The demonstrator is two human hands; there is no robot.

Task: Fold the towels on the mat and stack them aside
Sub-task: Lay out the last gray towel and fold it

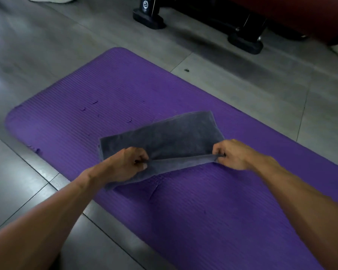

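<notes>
The left hand (132, 163) and right hand (229, 153) each pinch a near corner of the soft, limp grey terry towel (164, 139) (light, likely droopy) on the ribbed purple foam mat (86, 90).

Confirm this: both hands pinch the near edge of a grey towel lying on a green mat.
Wrong in one respect: the mat is purple, not green, as the head view shows. The left hand and right hand do pinch the grey towel at its near edge.
</notes>
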